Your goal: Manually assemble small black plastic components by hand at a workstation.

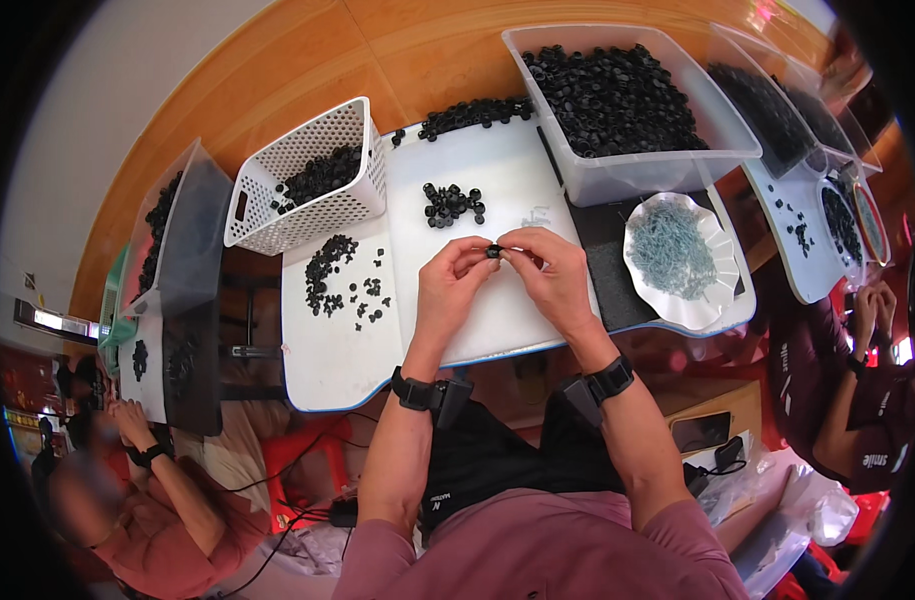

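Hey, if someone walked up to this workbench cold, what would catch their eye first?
Probably the two hands meeting at the middle of the white tabletop: the left hand and right hand pinch one small black plastic part between their fingertips. Next, the big clear plastic bin heaped with black parts at the far right, and the white scalloped dish of pale metal springs just below it.

A single head-worn fisheye view looks steeply down from above the person's chest onto the white surface (477, 180), close in, forearms entering from the lower edge, straight edges bending toward the rim.
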The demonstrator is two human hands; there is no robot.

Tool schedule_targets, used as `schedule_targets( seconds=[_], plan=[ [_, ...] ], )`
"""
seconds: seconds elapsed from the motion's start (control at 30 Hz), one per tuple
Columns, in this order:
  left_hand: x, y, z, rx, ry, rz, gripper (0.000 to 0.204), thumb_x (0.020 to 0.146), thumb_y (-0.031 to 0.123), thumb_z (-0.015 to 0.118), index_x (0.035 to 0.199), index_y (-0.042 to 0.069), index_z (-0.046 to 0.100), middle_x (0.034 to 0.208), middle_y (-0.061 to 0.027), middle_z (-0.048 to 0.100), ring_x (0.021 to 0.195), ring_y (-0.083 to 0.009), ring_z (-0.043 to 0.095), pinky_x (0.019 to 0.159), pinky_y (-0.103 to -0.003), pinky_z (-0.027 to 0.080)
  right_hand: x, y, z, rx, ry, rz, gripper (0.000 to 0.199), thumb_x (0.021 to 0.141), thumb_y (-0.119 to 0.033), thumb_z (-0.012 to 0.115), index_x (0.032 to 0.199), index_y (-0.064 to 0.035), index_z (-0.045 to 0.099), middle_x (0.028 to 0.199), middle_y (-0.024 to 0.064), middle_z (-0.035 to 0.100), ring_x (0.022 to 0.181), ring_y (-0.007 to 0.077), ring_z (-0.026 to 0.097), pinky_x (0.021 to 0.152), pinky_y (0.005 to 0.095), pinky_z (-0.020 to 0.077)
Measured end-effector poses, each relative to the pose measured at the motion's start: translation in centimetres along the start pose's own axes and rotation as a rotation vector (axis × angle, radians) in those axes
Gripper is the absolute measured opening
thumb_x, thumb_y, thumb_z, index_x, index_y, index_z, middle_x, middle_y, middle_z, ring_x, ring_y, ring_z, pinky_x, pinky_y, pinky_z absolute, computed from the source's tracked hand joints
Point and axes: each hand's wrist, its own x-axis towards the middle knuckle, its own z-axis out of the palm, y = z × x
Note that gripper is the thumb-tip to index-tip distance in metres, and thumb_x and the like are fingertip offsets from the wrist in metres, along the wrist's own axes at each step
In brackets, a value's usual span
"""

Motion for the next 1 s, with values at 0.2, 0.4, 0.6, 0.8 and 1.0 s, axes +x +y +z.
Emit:
schedule_targets(
  seconds=[0.2, 0.4, 0.6, 0.8, 1.0],
  plan=[
    [0.14, -0.54, -0.04, 0.022, 0.007, 0.017, 0.027, 0.093, 0.003, 0.075, 0.119, -0.001, 0.070, 0.103, -0.0086, 0.078, 0.095, -0.0105, 0.073, 0.082, -0.024, 0.056, 0.07, -0.08, 0.09, -0.027, -0.014, -0.005, 0.013, 0.087, 0.003, 0.073, 0.100, 0.0000, 0.075, 0.095, 0.0113, 0.076, 0.078, 0.0226, 0.072, 0.064, 0.0305, 0.0544],
    [-0.02, 0.33, -0.07, 0.207, 0.028, -0.022, 0.034, 0.095, 0.001, 0.074, 0.127, -0.004, 0.067, 0.105, -0.0091, 0.078, 0.097, -0.0098, 0.072, 0.085, -0.024, 0.057, 0.07, 0.13, 0.01, -0.077, -0.057, -0.008, 0.013, 0.088, 0.002, 0.073, 0.100, 0.0001, 0.075, 0.095, 0.0119, 0.076, 0.080, 0.0239, 0.073, 0.066, 0.0316, 0.0554],
    [0.03, 0.20, 0.04, 0.148, 0.040, -0.006, 0.032, 0.094, 0.002, 0.075, 0.126, -0.001, 0.070, 0.106, -0.0091, 0.079, 0.094, -0.0099, 0.072, 0.083, -0.023, 0.056, 0.04, 0.20, 0.04, -0.054, -0.044, 0.009, 0.013, 0.089, 0.000, 0.073, 0.102, -0.0007, 0.076, 0.093, 0.0118, 0.076, 0.078, 0.0238, 0.073, 0.066, 0.0311, 0.0555],
    [-0.03, -0.16, 0.04, 0.178, 0.058, 0.037, 0.026, 0.092, 0.008, 0.078, 0.117, 0.002, 0.073, 0.097, -0.0084, 0.080, 0.086, -0.0092, 0.072, 0.077, -0.025, 0.056, 0.06, -0.32, 0.09, -0.068, -0.053, 0.081, 0.013, 0.089, 0.000, 0.074, 0.101, -0.0018, 0.077, 0.090, 0.0110, 0.076, 0.074, 0.0195, 0.070, 0.065, 0.0293, 0.0544],
    [-0.08, 0.03, 0.20, 0.197, 0.066, 0.027, 0.025, 0.092, 0.009, 0.079, 0.115, 0.002, 0.072, 0.094, -0.0083, 0.080, 0.085, -0.0094, 0.072, 0.076, -0.024, 0.055, 0.02, 0.22, 0.03, -0.054, -0.057, 0.105, 0.013, 0.089, 0.000, 0.073, 0.101, -0.0017, 0.077, 0.089, 0.0099, 0.076, 0.071, 0.0170, 0.069, 0.064, 0.0287, 0.0536]
  ],
)
